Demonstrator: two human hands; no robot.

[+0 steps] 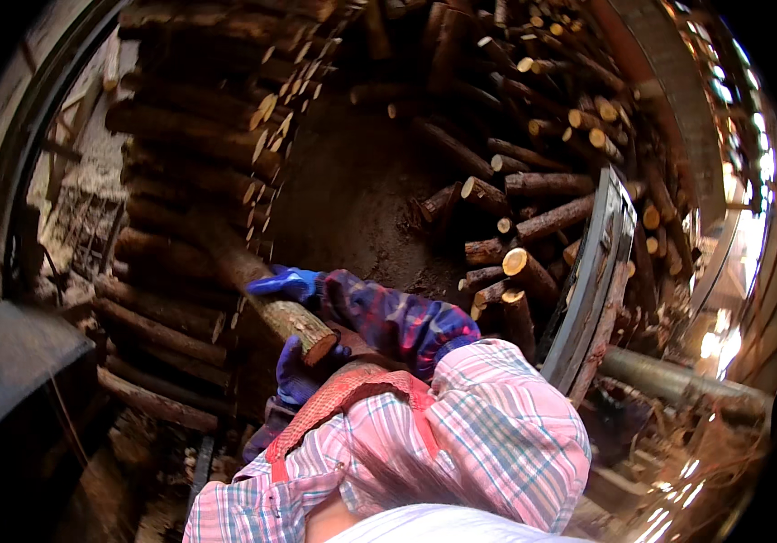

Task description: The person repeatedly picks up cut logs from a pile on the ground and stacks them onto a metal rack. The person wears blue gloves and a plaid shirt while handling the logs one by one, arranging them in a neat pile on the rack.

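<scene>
Item one: we noted a round, brown, rough-barked wooden log, held aslant in both hands, its pale cut end toward the body and its far end blurred before the stack.

Item two: the blue-gloved right hand, lying across the upper bark of the held log. We found its fingers bent over the wood and closed on it; their undersides were hidden.

Item three: the purple-blue-gloved left hand, under the near end of the held log. We saw its thumb and fingers parted by the wood's width, cupping it.

Surroundings, placed by the held log: to its left, a tall stack of dark bark-covered logs; beyond it, a dark brown earthen floor; to its right, a loose heap of brown logs with pale round ends, and near that heap a long grey metal beam; well to its left, a grey metal box.
</scene>
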